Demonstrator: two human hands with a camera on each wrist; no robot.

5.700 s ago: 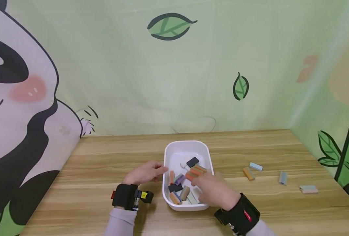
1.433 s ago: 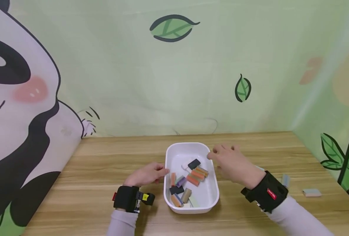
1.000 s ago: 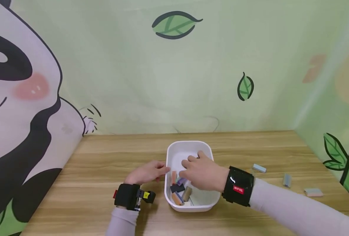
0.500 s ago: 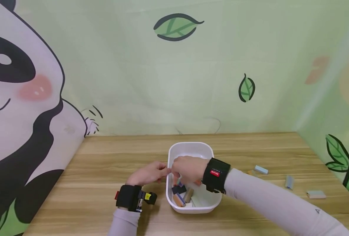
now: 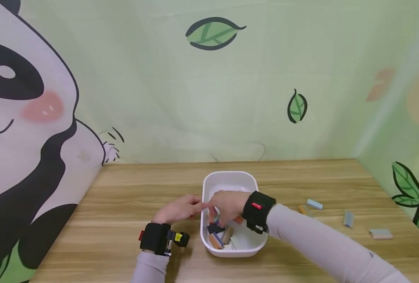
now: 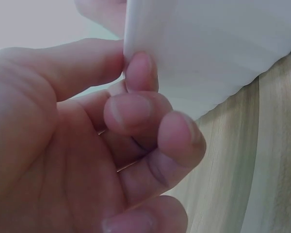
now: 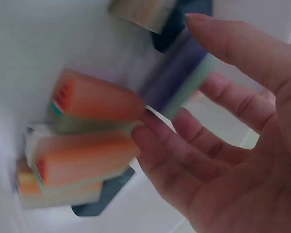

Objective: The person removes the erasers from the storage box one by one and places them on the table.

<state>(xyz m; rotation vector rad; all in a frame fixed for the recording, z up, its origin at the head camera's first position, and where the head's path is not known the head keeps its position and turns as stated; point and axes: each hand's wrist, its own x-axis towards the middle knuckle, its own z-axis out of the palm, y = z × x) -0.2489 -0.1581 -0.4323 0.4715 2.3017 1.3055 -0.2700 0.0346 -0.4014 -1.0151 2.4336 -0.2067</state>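
My left hand (image 5: 179, 208) pinches the left rim of a white plastic tray (image 5: 243, 253) between thumb and forefinger, the other fingers curled outside its wall. My right hand (image 5: 228, 205) reaches inside the tray and grips a purple and green eraser (image 7: 177, 68), thumb on one side and fingertips on the other. Beside those fingertips lie two orange watermelon-print erasers (image 7: 94, 99), with a dark eraser (image 7: 104, 191) partly under them. Toward the tray's near end are a black eraser (image 5: 214, 228), a brown one (image 5: 227, 235) and an orange and blue one (image 5: 215, 240).
On the wooden table (image 5: 142, 177), right of the tray, sit several more erasers: a light blue one (image 5: 315, 204), an orange one (image 5: 305, 211), a grey-blue one (image 5: 348, 219) and a grey and pink one (image 5: 381, 234). A printed cloth (image 5: 153, 98) hangs behind the table.
My right hand came from beyond the tray's right rim back inside, then moved left to the purple eraser, leaving the orange erasers grouped together. My left hand kept its hold on the rim.
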